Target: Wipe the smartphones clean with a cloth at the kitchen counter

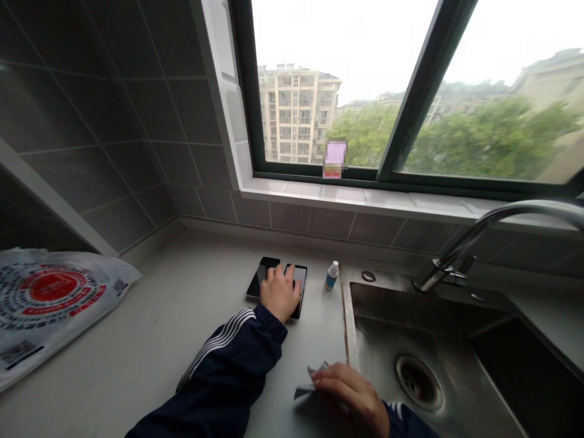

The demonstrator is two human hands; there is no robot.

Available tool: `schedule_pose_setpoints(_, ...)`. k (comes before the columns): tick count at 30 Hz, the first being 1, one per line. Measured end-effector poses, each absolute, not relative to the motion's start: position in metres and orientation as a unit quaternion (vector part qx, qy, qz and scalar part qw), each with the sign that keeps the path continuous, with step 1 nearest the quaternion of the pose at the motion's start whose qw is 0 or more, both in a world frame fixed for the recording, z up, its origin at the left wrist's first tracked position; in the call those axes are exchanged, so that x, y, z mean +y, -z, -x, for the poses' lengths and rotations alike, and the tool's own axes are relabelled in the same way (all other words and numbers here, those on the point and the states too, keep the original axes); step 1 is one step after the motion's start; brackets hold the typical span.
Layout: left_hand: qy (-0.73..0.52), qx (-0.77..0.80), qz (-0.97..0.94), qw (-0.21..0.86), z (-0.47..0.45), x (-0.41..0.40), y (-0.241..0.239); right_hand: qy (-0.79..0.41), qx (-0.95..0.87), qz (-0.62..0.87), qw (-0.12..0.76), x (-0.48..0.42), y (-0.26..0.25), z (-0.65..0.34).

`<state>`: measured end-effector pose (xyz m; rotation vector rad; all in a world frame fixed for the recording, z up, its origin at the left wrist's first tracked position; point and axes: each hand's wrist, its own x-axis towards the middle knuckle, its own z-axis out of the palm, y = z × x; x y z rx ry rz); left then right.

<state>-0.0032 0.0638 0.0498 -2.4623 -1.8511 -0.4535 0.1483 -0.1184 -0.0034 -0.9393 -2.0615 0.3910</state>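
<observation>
My left hand (280, 294) lies with spread fingers over two flat dark devices that look like smartphones, side by side on the counter. The left smartphone (257, 281) shows a black glossy face. Part of the right smartphone (300, 273) is hidden beneath the fingers and thumb. Lower down, by the sink's left edge, my right hand (349, 389) is closed around a crumpled grey cloth (305, 390), whose edges stick out past the fingertips. A small bottle (331, 277) with a white cap stands upright to the right of the smartphones.
A steel sink (378, 328) with a drain (418, 382) lies at the right, under a curved faucet (456, 243). A printed plastic bag (55, 298) rests on the counter (182, 316) at the left. Behind are a tiled wall and the window sill (310, 191).
</observation>
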Motion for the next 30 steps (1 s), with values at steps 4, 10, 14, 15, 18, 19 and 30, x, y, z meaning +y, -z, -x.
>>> schedule_pose_setpoints(4, 0.140, -0.630, 0.763, 0.009, 0.027, 0.079, -0.047, -0.164, -0.816, 0.374, 0.410, -0.119, 0.003, -0.148)
schedule_pose_setpoints(10, 0.112, -0.658, 0.745, -0.021, 0.043, 0.091, -0.039, -0.172, -0.807, 0.377, 0.422, -0.119, 0.003, -0.146)
schedule_pose_setpoints(14, 0.111, -0.668, 0.735, -0.043, 0.048, 0.095, -0.035, -0.179, -0.802, 0.379, 0.425, -0.119, 0.003, -0.146)
schedule_pose_setpoints(15, 0.115, -0.668, 0.733, -0.048, 0.048, 0.096, -0.034, -0.182, -0.802, 0.380, 0.424, -0.120, 0.003, -0.146)
schedule_pose_setpoints(18, 0.134, -0.668, 0.729, -0.059, 0.050, 0.098, -0.031, -0.190, -0.803, 0.381, 0.417, -0.120, 0.005, -0.148)
schedule_pose_setpoints(19, 0.142, -0.669, 0.727, -0.064, 0.051, 0.099, -0.030, -0.192, -0.803, 0.380, 0.417, -0.120, 0.006, -0.148)
schedule_pose_setpoints(30, 0.304, -0.617, 0.687, -0.234, 0.063, 0.098, -0.049, -0.234, -0.773, 0.384, 0.448, -0.118, 0.001, -0.148)
